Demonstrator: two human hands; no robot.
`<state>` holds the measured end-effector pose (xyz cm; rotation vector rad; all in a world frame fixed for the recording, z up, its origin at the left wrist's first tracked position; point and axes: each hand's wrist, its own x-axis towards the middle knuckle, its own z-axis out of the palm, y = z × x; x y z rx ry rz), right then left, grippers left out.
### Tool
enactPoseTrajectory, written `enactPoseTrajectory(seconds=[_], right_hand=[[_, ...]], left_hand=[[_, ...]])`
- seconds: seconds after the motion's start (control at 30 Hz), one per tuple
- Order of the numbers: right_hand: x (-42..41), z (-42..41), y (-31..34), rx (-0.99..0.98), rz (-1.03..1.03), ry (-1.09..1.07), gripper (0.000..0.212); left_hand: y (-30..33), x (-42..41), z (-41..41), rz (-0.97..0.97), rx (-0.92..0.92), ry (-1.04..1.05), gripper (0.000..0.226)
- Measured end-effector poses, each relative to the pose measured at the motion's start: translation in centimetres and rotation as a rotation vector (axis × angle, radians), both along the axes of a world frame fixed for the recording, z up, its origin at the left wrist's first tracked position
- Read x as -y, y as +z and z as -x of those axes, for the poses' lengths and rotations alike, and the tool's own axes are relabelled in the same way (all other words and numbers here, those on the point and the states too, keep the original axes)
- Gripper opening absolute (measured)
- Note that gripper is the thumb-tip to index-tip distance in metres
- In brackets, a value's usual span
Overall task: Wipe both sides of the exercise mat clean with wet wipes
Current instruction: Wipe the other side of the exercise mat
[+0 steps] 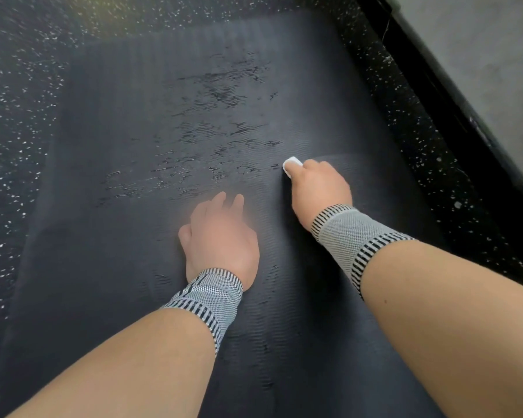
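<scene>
A dark grey ribbed exercise mat (127, 122) lies flat on the floor and fills most of the view. Wet streaks (212, 137) glisten across its middle. My right hand (317, 188) grips a small folded white wet wipe (292, 164) and presses it onto the mat right of centre; only the wipe's front edge shows past my fingers. My left hand (221, 236) rests on the mat near the middle, fingers loosely bent and slightly blurred, holding nothing. Both wrists wear grey striped knitted bands.
Black rubber flooring with white speckles (18, 95) surrounds the mat on the left, far side and right. A black skirting strip (429, 86) and a grey wall (489, 55) run diagonally along the right.
</scene>
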<state>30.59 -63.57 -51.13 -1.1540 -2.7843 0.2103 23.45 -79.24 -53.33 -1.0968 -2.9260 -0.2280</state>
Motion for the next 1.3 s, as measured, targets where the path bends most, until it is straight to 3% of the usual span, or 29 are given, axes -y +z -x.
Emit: enactPoseTrajectory(seconds=[0.07, 0.23, 0.33, 0.4, 0.53, 0.6, 0.67, 0.8, 0.87, 0.97, 1.17, 1.3], right_hand=[[-1.6, -1.4, 0.2, 0.022, -0.026, -0.027, 0.03], [-6.1, -5.7, 0.2, 0.08, -0.041, -0.578, 0.022], [-5.7, -4.3, 0.1, 0.043, 0.055, -0.697, 0.027], [-4.2, -2.1, 0.2, -0.004, 0.045, -0.568, 0.027], [1.0, 1.6, 0.3, -0.009, 0.041, -0.009, 0.023], [1.0, 1.3, 0.4, 0.006, 0.014, 0.081, 0.026], [-1.0, -0.2, 0.4, 0.022, -0.015, -0.02, 0.03], [-4.2, -3.6, 0.5, 0.024, 0.016, -0.518, 0.022], [-3.9, -3.5, 0.3, 0.014, 0.059, -0.615, 0.022], [-2.2, -0.9, 0.3, -0.028, 0.085, -0.55, 0.026], [3.2, 5.2, 0.7, -0.069, 0.205, -0.074, 0.013], [2.5, 4.3, 0.7, -0.419, 0.432, -0.297, 0.028]], left_hand=[[0.0, 0.0, -0.1, -0.003, -0.001, -0.001, 0.048], [-0.1, -0.1, 0.0, -0.002, 0.006, 0.0, 0.048], [-0.1, 0.0, -0.1, 0.008, 0.004, -0.002, 0.049], [0.0, 0.0, -0.1, 0.011, 0.004, -0.006, 0.049], [0.0, -0.1, 0.0, 0.01, 0.006, -0.004, 0.049], [0.0, 0.0, 0.0, 0.005, 0.007, -0.003, 0.049], [0.0, 0.0, 0.0, -0.002, 0.006, -0.005, 0.049], [0.0, -0.1, 0.0, -0.016, 0.012, -0.005, 0.049], [0.0, -0.1, 0.0, -0.024, 0.016, -0.004, 0.049], [0.1, 0.0, -0.1, -0.023, 0.016, -0.008, 0.048], [0.2, -0.2, -0.1, -0.076, 0.048, 0.011, 0.05], [0.3, -0.2, -0.2, -0.123, 0.05, 0.033, 0.052]])
